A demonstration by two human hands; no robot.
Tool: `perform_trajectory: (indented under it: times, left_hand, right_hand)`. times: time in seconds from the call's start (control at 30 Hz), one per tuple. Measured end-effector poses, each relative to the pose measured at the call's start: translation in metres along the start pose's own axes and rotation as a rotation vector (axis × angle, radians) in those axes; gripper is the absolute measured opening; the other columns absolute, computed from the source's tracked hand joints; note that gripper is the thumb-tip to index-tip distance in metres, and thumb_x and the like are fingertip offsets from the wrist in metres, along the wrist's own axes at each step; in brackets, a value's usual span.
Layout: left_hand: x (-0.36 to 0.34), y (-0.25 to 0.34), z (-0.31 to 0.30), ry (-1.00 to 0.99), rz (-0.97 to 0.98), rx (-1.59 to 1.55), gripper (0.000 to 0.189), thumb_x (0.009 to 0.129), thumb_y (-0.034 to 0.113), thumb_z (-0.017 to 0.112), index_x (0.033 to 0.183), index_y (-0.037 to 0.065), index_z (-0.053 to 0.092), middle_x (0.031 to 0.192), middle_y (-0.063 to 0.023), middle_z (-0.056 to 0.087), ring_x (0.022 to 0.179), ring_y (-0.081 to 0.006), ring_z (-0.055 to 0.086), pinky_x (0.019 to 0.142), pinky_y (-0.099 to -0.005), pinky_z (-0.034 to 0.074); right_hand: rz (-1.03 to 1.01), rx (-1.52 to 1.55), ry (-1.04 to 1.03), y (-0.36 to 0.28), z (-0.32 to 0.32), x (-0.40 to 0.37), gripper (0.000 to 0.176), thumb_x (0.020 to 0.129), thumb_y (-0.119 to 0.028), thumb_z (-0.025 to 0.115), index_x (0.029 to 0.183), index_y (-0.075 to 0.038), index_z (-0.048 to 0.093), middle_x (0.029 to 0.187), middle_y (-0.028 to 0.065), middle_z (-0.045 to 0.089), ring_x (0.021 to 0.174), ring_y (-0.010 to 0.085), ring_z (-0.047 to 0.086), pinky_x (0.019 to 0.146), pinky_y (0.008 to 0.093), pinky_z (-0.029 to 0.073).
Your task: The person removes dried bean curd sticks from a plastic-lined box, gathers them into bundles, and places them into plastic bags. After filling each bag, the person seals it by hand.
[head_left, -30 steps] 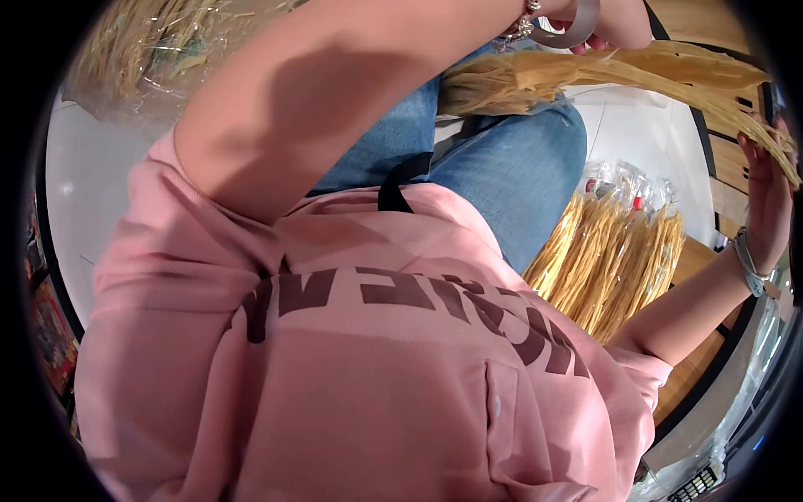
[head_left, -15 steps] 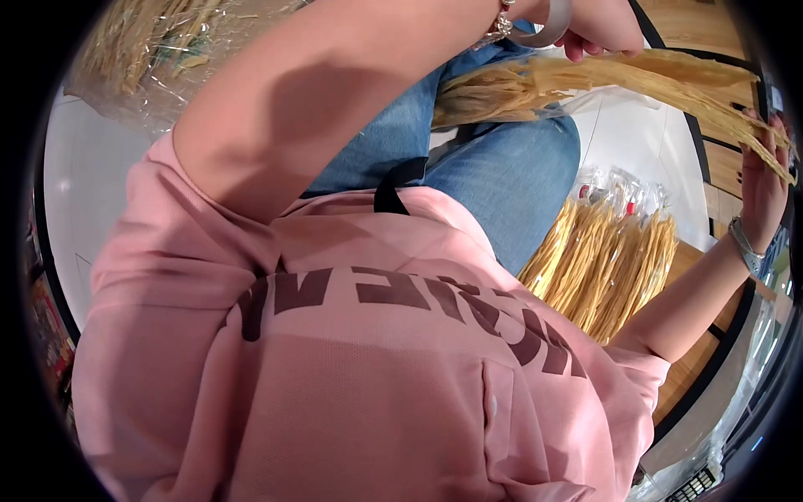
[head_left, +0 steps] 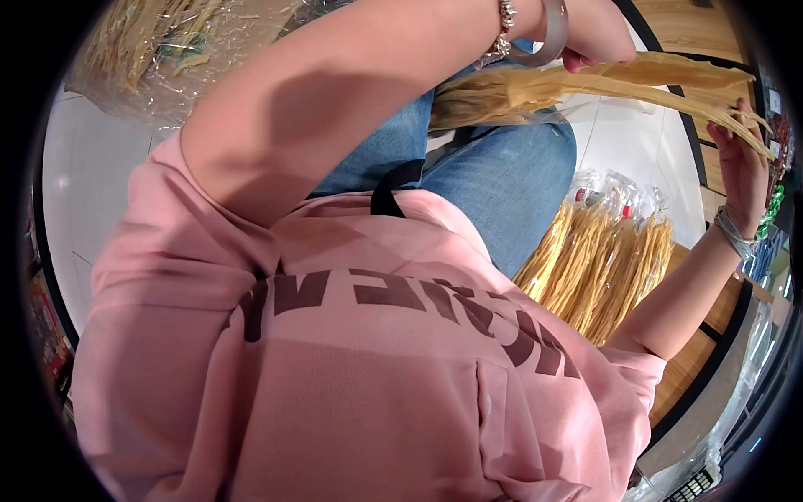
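A bundle of long, yellow, wrinkled dried bean curd sticks (head_left: 502,90) lies across my lap, its ends reaching out to the right. My left hand (head_left: 598,38) is at the top edge above the bundle, fingers curled down on the sticks, and the fingertips are mostly hidden. At the far right, my right hand (head_left: 740,159) pinches the thin free ends of some sticks between thumb and fingers. A gap shows between those ends and a broader stick (head_left: 694,71) above them.
Several clear plastic packs of the same yellow sticks (head_left: 598,263) lie to the right of my knee. At upper left is a large clear plastic bag (head_left: 167,63) with more sticks. Wooden shelving with black edges (head_left: 698,376) borders the right side, over pale floor tiles (head_left: 75,184).
My right hand has shifted slightly left, with the stick ends in its fingers. The gap between the sticks has widened. My left hand has moved a little left and up.
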State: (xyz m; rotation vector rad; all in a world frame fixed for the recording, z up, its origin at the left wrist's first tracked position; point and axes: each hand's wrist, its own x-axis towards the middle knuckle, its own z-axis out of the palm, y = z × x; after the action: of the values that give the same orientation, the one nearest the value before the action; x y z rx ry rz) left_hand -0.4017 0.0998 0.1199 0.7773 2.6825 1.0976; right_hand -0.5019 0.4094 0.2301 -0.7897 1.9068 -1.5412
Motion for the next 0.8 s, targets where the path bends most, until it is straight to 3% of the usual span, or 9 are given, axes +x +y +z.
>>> perform_trajectory:
  times: [0.13, 0.23, 0.33, 0.43, 0.53, 0.63, 0.73, 0.8]
  left_hand:
    - [0.007, 0.000, 0.009, 0.091, -0.149, -0.134, 0.024, 0.078, 0.014, 0.048, 0.080, -0.001, 0.067, 0.068, -0.0156, 0.066, 0.066, -0.0246, 0.066, 0.061, -0.0332, 0.052]
    - [0.008, -0.007, 0.007, 0.090, 0.258, 0.204, 0.025, 0.079, 0.013, 0.047, 0.080, -0.001, 0.067, 0.070, -0.0172, 0.066, 0.067, -0.0267, 0.067, 0.063, -0.0336, 0.052]
    - [0.010, -0.002, 0.011, 0.097, 0.185, 0.253, 0.025, 0.079, 0.014, 0.047, 0.081, -0.001, 0.067, 0.071, -0.0171, 0.066, 0.068, -0.0280, 0.067, 0.063, -0.0346, 0.052]
    - [0.015, -0.006, 0.016, 0.117, 0.252, 0.383, 0.025, 0.079, 0.013, 0.047, 0.083, -0.002, 0.067, 0.071, -0.0171, 0.066, 0.069, -0.0294, 0.066, 0.063, -0.0358, 0.052]
    - [0.016, -0.008, 0.022, 0.177, 0.058, 0.090, 0.026, 0.079, 0.014, 0.047, 0.082, -0.003, 0.067, 0.071, -0.0181, 0.066, 0.069, -0.0308, 0.066, 0.064, -0.0372, 0.052]
    - [0.017, -0.012, 0.024, 0.162, 0.145, 0.257, 0.027, 0.081, 0.013, 0.045, 0.080, -0.004, 0.066, 0.073, -0.0214, 0.065, 0.071, -0.0318, 0.066, 0.066, -0.0389, 0.052]
    - [0.023, -0.017, 0.034, 0.305, 0.312, 0.502, 0.028, 0.084, 0.014, 0.043, 0.074, -0.003, 0.063, 0.069, -0.0187, 0.064, 0.064, -0.0291, 0.064, 0.060, -0.0377, 0.051]
    - [0.013, -0.019, 0.042, 0.330, 0.065, -0.525, 0.029, 0.085, 0.017, 0.043, 0.072, -0.002, 0.060, 0.066, -0.0152, 0.061, 0.056, -0.0254, 0.060, 0.056, -0.0357, 0.049]
  right_hand:
    - [0.009, -0.067, 0.003, -0.003, 0.013, 0.003, 0.034, 0.096, -0.009, 0.041, 0.127, 0.004, 0.045, 0.121, 0.0138, 0.054, 0.103, 0.0233, 0.058, 0.096, 0.0381, 0.047]
    - [-0.006, -0.092, 0.041, -0.011, 0.000, 0.003, 0.035, 0.096, -0.010, 0.040, 0.128, 0.005, 0.044, 0.122, 0.0148, 0.054, 0.105, 0.0246, 0.058, 0.095, 0.0377, 0.047]
    - [0.002, -0.013, -0.016, -0.006, -0.007, 0.005, 0.036, 0.096, -0.010, 0.039, 0.129, 0.005, 0.042, 0.122, 0.0171, 0.053, 0.105, 0.0250, 0.058, 0.095, 0.0377, 0.046]
    - [-0.011, 0.102, -0.092, 0.007, -0.002, 0.008, 0.036, 0.096, -0.008, 0.038, 0.130, 0.005, 0.041, 0.121, 0.0202, 0.053, 0.107, 0.0251, 0.057, 0.095, 0.0375, 0.046]
    - [-0.038, 0.140, -0.072, 0.017, 0.008, 0.010, 0.035, 0.096, -0.007, 0.038, 0.129, 0.004, 0.042, 0.120, 0.0211, 0.054, 0.107, 0.0249, 0.056, 0.095, 0.0378, 0.047]
    - [-0.045, 0.137, -0.075, 0.020, 0.009, 0.011, 0.035, 0.096, -0.007, 0.039, 0.129, 0.003, 0.042, 0.118, 0.0214, 0.055, 0.105, 0.0250, 0.058, 0.095, 0.0382, 0.047]
    - [-0.041, -0.079, 0.087, 0.011, 0.014, 0.007, 0.033, 0.096, -0.008, 0.040, 0.127, 0.002, 0.045, 0.117, 0.0219, 0.056, 0.103, 0.0251, 0.059, 0.094, 0.0382, 0.048]
    - [-0.007, -0.090, 0.086, 0.001, 0.014, 0.008, 0.031, 0.096, -0.008, 0.040, 0.126, 0.002, 0.045, 0.116, 0.0223, 0.056, 0.101, 0.0254, 0.060, 0.094, 0.0381, 0.048]
